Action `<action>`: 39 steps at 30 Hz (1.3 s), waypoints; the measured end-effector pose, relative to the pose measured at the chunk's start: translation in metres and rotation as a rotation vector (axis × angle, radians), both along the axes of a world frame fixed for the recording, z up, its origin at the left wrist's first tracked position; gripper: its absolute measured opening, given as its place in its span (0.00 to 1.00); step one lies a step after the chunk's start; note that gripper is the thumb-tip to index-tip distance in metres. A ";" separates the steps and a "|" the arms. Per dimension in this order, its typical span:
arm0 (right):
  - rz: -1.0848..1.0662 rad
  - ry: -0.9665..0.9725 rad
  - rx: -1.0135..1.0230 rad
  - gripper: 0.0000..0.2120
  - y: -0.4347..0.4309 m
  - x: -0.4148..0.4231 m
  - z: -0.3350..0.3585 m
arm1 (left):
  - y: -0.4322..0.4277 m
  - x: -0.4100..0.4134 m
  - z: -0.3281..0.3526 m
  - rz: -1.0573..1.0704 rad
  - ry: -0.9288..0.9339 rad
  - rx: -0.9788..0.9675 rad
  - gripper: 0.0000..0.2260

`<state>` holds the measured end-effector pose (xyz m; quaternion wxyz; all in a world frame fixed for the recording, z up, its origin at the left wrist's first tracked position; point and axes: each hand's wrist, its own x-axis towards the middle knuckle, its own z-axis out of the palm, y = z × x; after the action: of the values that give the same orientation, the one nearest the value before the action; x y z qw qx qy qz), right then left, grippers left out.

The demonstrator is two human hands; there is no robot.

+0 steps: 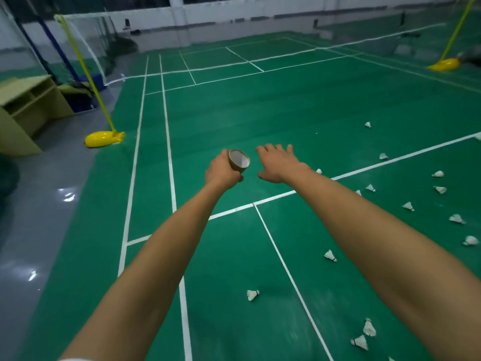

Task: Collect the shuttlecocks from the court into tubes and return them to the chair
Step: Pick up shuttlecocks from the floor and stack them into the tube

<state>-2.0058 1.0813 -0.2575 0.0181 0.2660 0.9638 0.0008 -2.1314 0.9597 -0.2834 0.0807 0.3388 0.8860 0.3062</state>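
Shuttlecocks (252,295), white and feathered, lie on their sides, scattered over the green line-marked court floor (234,113). All are to the right of the grip, nearer the right hand (277,162), which is empty with fingers spread. The left hand (222,170) wraps the brown cardboard tube (239,160). The tube's long axis points away and its white-lined mouth faces the wearer.

L grip (222,171) curled, R (277,164) prob. splayed
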 end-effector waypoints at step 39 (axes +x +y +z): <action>-1.096 -0.063 -0.150 0.36 -0.061 -0.110 -0.074 | 0.103 -0.146 -0.072 -1.119 0.077 -0.231 0.28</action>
<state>-2.1156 1.0205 -0.3312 0.0636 0.7264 0.6809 -0.0693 -2.2772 1.0623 -0.3558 0.2346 0.7562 0.6016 0.1056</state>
